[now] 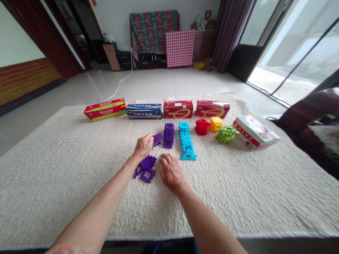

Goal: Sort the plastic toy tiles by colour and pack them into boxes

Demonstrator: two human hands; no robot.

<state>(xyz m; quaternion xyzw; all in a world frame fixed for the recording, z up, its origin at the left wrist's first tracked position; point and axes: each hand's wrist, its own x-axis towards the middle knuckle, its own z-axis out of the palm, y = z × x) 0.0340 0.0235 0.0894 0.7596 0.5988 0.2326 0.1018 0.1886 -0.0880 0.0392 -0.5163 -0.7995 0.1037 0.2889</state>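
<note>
My left hand (144,146) is closed on a purple piece (157,139) with toothed edges, left of an upright-looking purple stack (168,135). Below that hand lies a loose pile of purple pieces (148,162), one with a window pattern. My right hand (171,172) rests palm down on the quilted cover, fingers apart, below the purple stack; no piece shows in it. A long row of light blue pieces (186,141) lies just right of the purple stack. Red (202,127), yellow (216,124) and green (227,134) clusters sit farther right.
Along the far side of the quilted cover (84,198) stand a red-green box (105,110), a blue box (143,111) and two red boxes (178,109) (212,109). A white-and-red box (255,133) lies at the right. Beyond are a cloth-draped cabinet and a glass door.
</note>
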